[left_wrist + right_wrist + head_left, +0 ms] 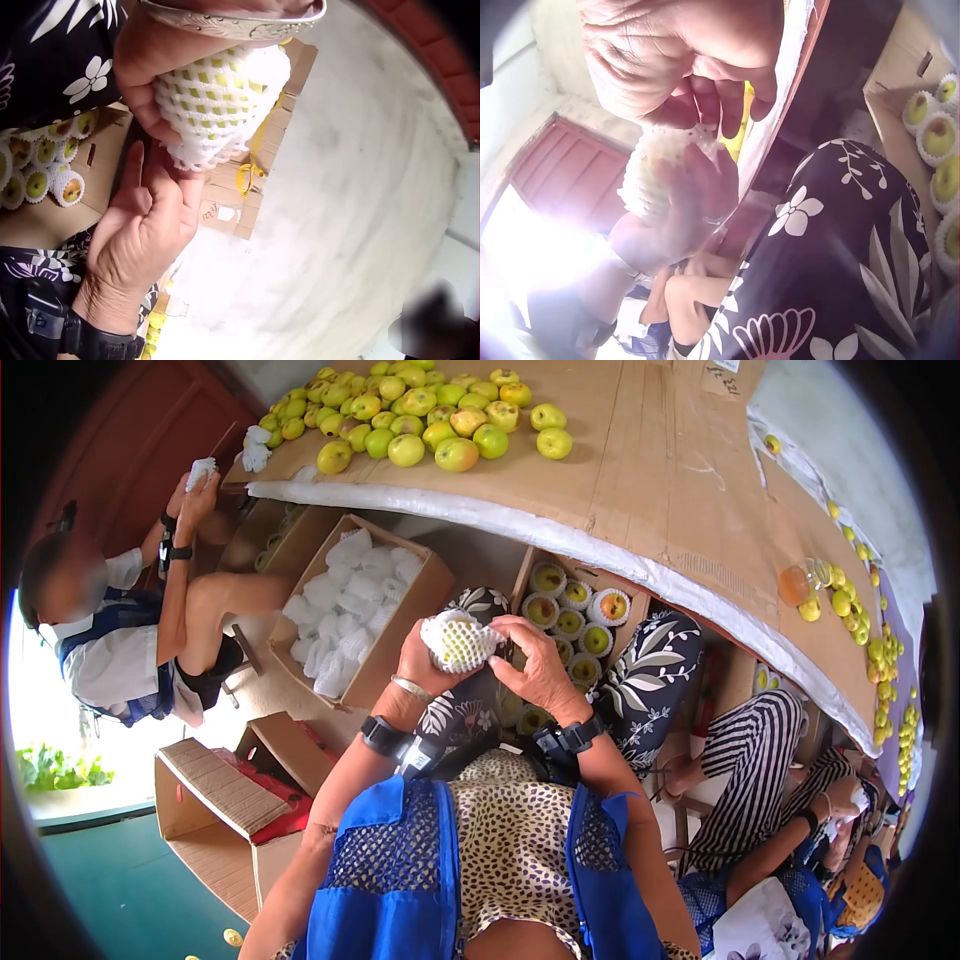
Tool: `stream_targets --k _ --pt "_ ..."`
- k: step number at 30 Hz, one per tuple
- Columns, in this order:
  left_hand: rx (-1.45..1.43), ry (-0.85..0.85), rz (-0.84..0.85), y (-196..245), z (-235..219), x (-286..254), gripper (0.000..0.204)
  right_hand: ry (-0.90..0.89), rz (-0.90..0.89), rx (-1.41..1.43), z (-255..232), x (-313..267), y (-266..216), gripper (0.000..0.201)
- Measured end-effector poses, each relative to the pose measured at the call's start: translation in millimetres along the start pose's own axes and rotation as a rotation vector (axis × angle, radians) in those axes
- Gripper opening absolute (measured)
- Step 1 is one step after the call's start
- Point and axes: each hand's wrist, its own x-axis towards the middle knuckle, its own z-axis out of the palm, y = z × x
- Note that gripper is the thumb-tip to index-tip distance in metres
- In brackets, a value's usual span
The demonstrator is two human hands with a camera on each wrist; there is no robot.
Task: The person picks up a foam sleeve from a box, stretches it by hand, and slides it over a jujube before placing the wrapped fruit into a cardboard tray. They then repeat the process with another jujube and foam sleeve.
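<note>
A broad cardboard-covered worktop stretches ahead, loose green and yellowish fruit heaped at its far left part. Below its edge, the carton on the left brims with white foam nets; the carton near the knees holds fruit in foam cups, set close together with their tops showing.

Above the lap, between the two cartons, is the fruit being handled, green skin showing through its foam net. The left hand grasps it from the side and beneath, fingers curled round the mesh. The right hand pinches the net's end with its fingertips, the other fingers bent.

To work the net well, the left hand should bear the fruit's weight with a light, wide grip, since a hard squeeze could bruise it. The right fingertips do best easing the foam a little at a time around the rim; one sharp tug could tear a strand. The mesh should sit evenly, without a bunched side, so the padding covers the widest part of the fruit.
</note>
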Motion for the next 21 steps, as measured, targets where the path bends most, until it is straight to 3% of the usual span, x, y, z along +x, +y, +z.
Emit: stream_targets --k 3,6,7,9,11,13,18,21 --pt "0.020 -0.076 -0.005 0 -18 13 0.044 -0.045 -0.001 -0.038 3 -1 3 0.033" --pt "0.109 0.035 0.016 -4 -13 10 0.044 -0.040 0.067 -0.045 6 0 2 0.035" --pt "0.145 0.077 0.052 -4 -23 16 0.044 -0.065 0.096 -0.020 6 0 1 0.033" --pt "0.559 0.064 0.290 -10 -75 44 0.043 -0.113 0.153 0.027 5 2 -3 0.030" --pt "0.565 0.079 0.314 -11 -71 42 0.042 -0.090 0.127 0.027 7 2 2 0.024" --pt "0.161 0.128 0.123 -11 -18 13 0.042 -0.037 0.066 -0.014 10 0 2 0.020" --pt "-0.036 -0.018 0.089 -16 -14 18 0.040 0.140 -0.301 -0.339 20 0 -1 0.019" --pt "-0.092 -0.096 0.136 -19 -20 23 0.039 0.128 -0.337 -0.398 19 0 -5 0.020"
